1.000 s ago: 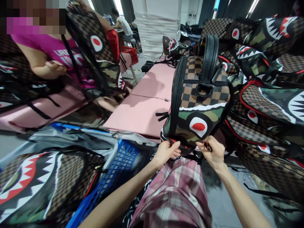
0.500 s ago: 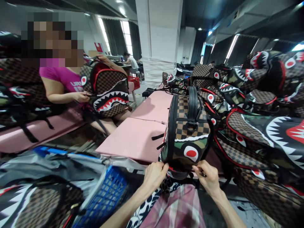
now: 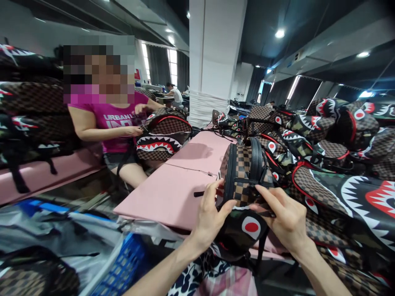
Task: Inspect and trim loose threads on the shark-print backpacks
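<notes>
A checkered and camouflage backpack [image 3: 243, 164] with a red and white eye patch stands at the near edge of the pink table [image 3: 166, 189]. My left hand [image 3: 211, 211] is against its left side, thumb and fingers spread apart. On the right side of the bag is my right hand [image 3: 284, 211], its index finger stretched toward the strap fitting below the black top handle. Its other fingers are curled around something small and dark that I cannot make out.
More shark-mouth backpacks [image 3: 333, 197] are piled along the right. A person [image 3: 117, 119] across the table on the left holds another backpack [image 3: 169, 131]. A blue crate [image 3: 117, 263] stands at the lower left.
Both hands have moved up from the bottom of the backpack to its upper sides. My left hand has opened. The view has tilted up, and the person's backpack has been tipped lower.
</notes>
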